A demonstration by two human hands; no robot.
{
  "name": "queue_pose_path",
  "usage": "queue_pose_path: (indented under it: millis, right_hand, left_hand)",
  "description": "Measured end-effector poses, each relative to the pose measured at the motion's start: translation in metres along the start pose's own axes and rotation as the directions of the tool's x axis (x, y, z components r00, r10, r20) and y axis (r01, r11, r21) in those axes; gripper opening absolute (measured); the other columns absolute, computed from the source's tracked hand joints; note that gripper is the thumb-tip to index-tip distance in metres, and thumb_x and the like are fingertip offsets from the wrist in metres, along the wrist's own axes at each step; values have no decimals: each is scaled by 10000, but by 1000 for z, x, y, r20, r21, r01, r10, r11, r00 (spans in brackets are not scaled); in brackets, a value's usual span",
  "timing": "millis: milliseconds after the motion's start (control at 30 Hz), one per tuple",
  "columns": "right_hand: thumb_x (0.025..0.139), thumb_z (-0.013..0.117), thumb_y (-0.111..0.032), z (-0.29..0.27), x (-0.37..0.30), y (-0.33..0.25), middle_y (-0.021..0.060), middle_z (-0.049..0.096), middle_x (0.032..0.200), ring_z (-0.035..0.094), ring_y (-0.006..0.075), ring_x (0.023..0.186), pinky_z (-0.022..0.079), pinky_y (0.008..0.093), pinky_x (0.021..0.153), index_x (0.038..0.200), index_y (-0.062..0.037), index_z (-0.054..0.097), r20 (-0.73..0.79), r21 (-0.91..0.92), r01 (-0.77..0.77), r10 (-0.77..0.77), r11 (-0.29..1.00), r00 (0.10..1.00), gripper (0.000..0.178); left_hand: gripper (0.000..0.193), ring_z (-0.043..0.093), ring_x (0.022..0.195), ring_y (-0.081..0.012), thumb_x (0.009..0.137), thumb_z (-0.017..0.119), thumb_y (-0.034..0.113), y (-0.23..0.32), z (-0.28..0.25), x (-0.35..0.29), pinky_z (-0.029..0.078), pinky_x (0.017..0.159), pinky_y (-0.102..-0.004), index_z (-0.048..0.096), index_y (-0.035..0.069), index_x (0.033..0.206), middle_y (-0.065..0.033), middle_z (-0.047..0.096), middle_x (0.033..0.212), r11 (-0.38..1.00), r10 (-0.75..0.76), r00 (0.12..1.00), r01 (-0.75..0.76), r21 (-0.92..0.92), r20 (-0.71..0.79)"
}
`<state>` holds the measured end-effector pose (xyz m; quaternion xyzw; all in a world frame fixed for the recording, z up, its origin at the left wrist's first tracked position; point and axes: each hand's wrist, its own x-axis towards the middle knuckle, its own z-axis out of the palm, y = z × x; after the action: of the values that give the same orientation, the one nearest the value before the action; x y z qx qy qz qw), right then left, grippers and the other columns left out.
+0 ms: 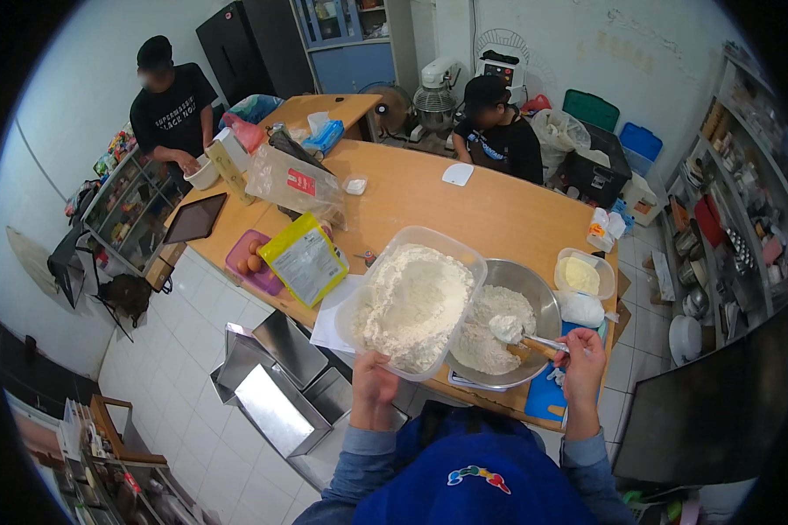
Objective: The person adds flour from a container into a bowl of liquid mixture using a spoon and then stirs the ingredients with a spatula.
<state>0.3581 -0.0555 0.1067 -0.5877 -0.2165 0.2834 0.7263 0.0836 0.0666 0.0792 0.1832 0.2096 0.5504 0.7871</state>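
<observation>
My left hand (374,385) grips the near edge of a clear plastic container (474,262), tilted beside the bowl and holding white flour (420,297). Under my right hand (584,357), fingers closed round its handle, a spoon (527,339) reaches over a steel mixing bowl (547,306). White flour is heaped on the spoon's head. More flour (486,341) lies in the bowl, whose left side is hidden by the container.
Right of the bowl are a tub of pale yellow powder (580,274) and a white bag (580,308). A yellow pouch (305,259) and eggs in a pink tray (252,262) stand left. Metal tins (282,407) sit below. Two people (173,109) work across the table (394,197).
</observation>
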Motion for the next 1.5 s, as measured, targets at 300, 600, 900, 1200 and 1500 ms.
queue_pose_path:
  millis: [300,600,900,1200,1500]
  right_hand:
    - [850,506,-71,-3,-18,28,87,586,738,536,100,520,435,212,446,883,-2,490,30,-264,62,-56,962,998,78]
    - [842,509,-47,0,-30,39,80,584,730,526,85,517,425,200,462,870,14,502,99,-403,160,-131,901,986,67]
    - [849,507,-41,24,-25,-22,105,590,800,541,101,577,453,216,499,932,2,477,-87,-105,261,-270,960,959,98]
    - [832,535,-18,71,-22,-23,111,607,842,546,100,589,472,225,543,950,15,479,171,-197,420,-391,886,904,134]
    - [817,536,17,77,-26,-25,122,619,806,609,131,652,507,233,580,921,49,511,249,-281,539,-482,794,840,112]
  left_hand:
    - [672,382,1178,-350,617,397,13,1,-6,3,295,1004,-470,270,-47,1274,-204,385,1270,1000,27,999,-27,7,-25]
    - [671,379,1180,-351,621,393,5,0,-8,3,287,1007,-479,266,-38,1279,-199,385,1272,1000,9,1000,-9,11,-22]
    - [664,389,1173,-350,625,398,1,-3,-6,0,299,997,-480,272,-36,1276,-197,387,1269,999,-19,1000,19,33,-6]
    - [743,403,1158,-310,557,399,-63,-20,12,-7,358,963,-423,256,-4,1284,-159,400,1241,992,-113,993,115,-45,43]
    - [735,416,1151,-302,566,393,-77,-20,24,-14,364,957,-405,258,-7,1285,-160,406,1239,993,-117,989,119,-21,89]
